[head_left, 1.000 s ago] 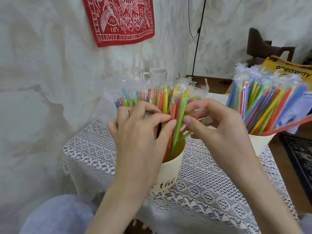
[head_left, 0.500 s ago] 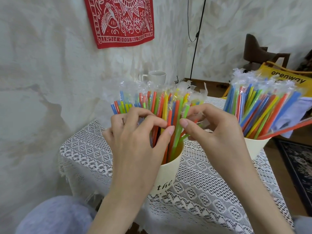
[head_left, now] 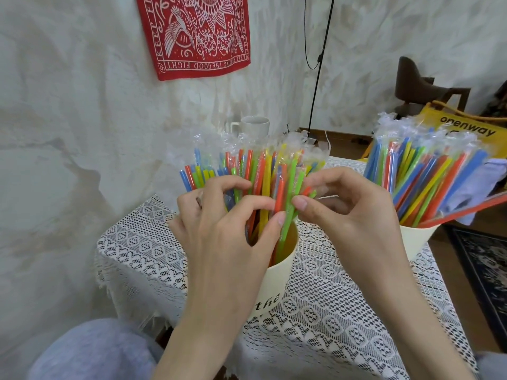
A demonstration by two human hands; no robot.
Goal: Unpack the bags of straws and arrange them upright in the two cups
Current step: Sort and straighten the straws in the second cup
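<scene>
cream plastic cup (head_left: 277, 281) sits near the middle of the white lace tablecloth (head_left: 329, 311), with dark script on its side where only "the" reads, the rest is behind the wrist. it's stuffed with a bunch of clear-wrapped straws in blue, green, yellow and orange (head_left: 258, 171), standing roughly upright and fanning out a bit at the top. left hand (head_left: 230, 237) has its fingers curled into the bunch, thumb and forefinger pinching an orange and a green straw. right hand (head_left: 348, 212) comes in from the other side, fingers curled and pinching the same green ones just beside the left thumb.

second cream cup (head_left: 417, 239) is off to the right near the table edge, also packed with wrapped coloured straws (head_left: 422, 171), those lean more, and one orange straw (head_left: 466, 212) sticks out nearly sideways.

red bandana on the wall (head_left: 197, 34) says "keep fighting the good fight" round its border. yellow bag (head_left: 466, 127) behind reads "openway". white mug (head_left: 253, 128) sits at the back.
</scene>
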